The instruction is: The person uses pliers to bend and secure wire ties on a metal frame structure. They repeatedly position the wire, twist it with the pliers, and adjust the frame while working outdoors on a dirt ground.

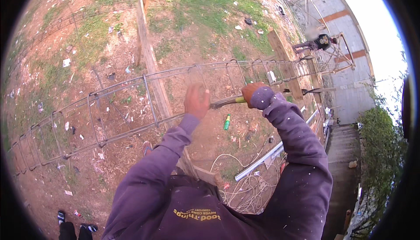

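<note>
A long cage of thin steel bars with square stirrups (90,116) runs from the lower left to the upper right in front of me. My right hand (253,93) is wrapped round the yellow-green grips of dark metal pincers (225,103). Their jaw end points left, at the cage's near bar. Just left of that tip is my left hand (197,101), beside the same bar, its fingers raised and the thumb apart. This hand looks slightly blurred, and I make out nothing in it.
Wooden planks (151,60) (284,63) cross under the cage. Below lie a green bottle (227,122), a pale metal channel (262,161) and tangled cable (249,192). One person (323,42) is by the far wall; another person's shoes (61,217) show lower left. Litter dots the soil.
</note>
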The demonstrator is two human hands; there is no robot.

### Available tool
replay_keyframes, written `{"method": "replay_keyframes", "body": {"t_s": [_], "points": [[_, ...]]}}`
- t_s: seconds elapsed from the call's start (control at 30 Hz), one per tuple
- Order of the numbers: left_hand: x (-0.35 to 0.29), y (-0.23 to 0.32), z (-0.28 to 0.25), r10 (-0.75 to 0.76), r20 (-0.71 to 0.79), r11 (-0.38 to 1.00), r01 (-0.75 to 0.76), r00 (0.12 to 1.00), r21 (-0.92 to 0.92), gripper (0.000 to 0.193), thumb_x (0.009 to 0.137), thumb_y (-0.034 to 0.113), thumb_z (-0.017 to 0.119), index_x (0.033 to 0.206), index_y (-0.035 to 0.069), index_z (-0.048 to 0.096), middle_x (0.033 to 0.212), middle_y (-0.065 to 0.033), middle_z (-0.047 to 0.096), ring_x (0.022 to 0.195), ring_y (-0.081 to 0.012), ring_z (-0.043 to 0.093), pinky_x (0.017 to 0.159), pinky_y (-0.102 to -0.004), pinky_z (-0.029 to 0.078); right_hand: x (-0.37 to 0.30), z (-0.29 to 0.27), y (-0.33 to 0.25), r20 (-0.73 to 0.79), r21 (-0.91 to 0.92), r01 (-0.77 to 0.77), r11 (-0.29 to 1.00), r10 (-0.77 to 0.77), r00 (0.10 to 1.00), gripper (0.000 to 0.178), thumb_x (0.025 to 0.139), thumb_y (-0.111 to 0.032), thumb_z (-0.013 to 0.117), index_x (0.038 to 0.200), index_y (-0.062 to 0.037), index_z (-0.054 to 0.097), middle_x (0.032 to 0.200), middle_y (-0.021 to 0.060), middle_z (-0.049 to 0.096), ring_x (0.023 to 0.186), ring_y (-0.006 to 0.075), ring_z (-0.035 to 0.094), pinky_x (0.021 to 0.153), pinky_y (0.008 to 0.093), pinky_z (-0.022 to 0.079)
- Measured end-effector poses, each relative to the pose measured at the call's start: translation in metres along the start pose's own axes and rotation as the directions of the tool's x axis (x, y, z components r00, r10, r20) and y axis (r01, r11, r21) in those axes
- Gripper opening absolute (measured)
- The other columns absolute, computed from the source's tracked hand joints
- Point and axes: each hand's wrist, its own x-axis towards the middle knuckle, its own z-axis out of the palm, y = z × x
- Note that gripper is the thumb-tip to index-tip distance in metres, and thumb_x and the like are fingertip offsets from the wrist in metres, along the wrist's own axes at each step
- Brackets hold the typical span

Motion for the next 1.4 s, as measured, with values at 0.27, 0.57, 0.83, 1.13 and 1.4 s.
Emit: {"method": "replay_keyframes", "body": {"t_s": [0.27, 0.57, 0.83, 1.13, 1.4], "points": [[-0.079, 0.039, 0.048, 0.6, 0.468, 0.702, -0.707, 0.648, 0.079, 0.068, 0.07, 0.017, 0.069, 0.132, 0.004, 0.042, 0.127, -0.0147, 0.05, 0.121, -0.0315, 0.046, 0.107, -0.0502, 0.029, -0.065, 0.088, -0.06, 0.044, 0.703, -0.142, 0.697, 0.157, 0.987, 0.037, 0.073, -0.029, 0.075, 0.093, 0.001, 0.069, 0.092, 0.0178, 0.07, 0.09, 0.0266, 0.069, 0.073, 0.0395, 0.055], [-0.027, 0.036, 0.076, 0.598, 0.292, 0.8, -0.579, 0.747, -0.156, 0.021, 0.071, 0.017, 0.069, 0.077, 0.006, 0.053, 0.067, -0.0121, 0.055, 0.061, -0.0317, 0.057, 0.057, -0.0416, 0.045, -0.087, 0.085, -0.027, -0.404, 0.904, 0.419, 0.085, 0.488, 0.773, 0.058, 0.074, -0.045, 0.077, 0.105, 0.0014, 0.063, 0.11, 0.0163, 0.061, 0.093, 0.0218, 0.065, 0.077, 0.0332, 0.054], [-0.009, 0.047, 0.083, 0.389, 0.48, 0.909, -0.411, 0.786, -0.065, 0.031, 0.066, 0.016, 0.074, 0.09, 0.005, 0.057, 0.073, -0.015, 0.059, 0.068, -0.0355, 0.06, 0.059, -0.0426, 0.047, 0.016, 0.101, -0.061, 0.056, 0.418, 0.881, -0.22, 0.975, 0.217, 0.023, 0.085, -0.009, 0.07, 0.1, -0.0014, 0.054, 0.078, 0.0034, 0.057, 0.065, 0.0084, 0.056, 0.056, 0.0217, 0.046], [-0.004, 0.06, 0.059, 0.269, 0.762, 0.957, -0.256, 0.589, -0.139, 0.039, 0.076, 0.033, 0.077, 0.099, 0.004, 0.063, 0.086, -0.0135, 0.066, 0.075, -0.0256, 0.067, 0.065, -0.0347, 0.053, -0.041, 0.105, -0.102, -0.247, 0.104, 0.967, -0.232, 0.936, 0.251, 0.03, 0.078, -0.005, 0.076, 0.098, -0.0013, 0.054, 0.089, 0.0052, 0.062, 0.089, 0.0149, 0.062, 0.075, 0.0251, 0.05], [-0.023, 0.07, 0.067, 0.593, 0.235, 0.794, -0.608, 0.77, -0.008, 0.035, 0.068, 0.019, 0.078, 0.094, 0.005, 0.06, 0.077, -0.0112, 0.059, 0.068, -0.0295, 0.058, 0.061, -0.0373, 0.045, 0.006, 0.091, -0.091, 0.098, 0.246, 0.931, -0.27, 0.962, 0.253, 0.023, 0.087, -0.016, 0.07, 0.084, -0.0051, 0.049, 0.074, 0.0004, 0.053, 0.065, 0.0087, 0.05, 0.06, 0.0256, 0.044]]}}
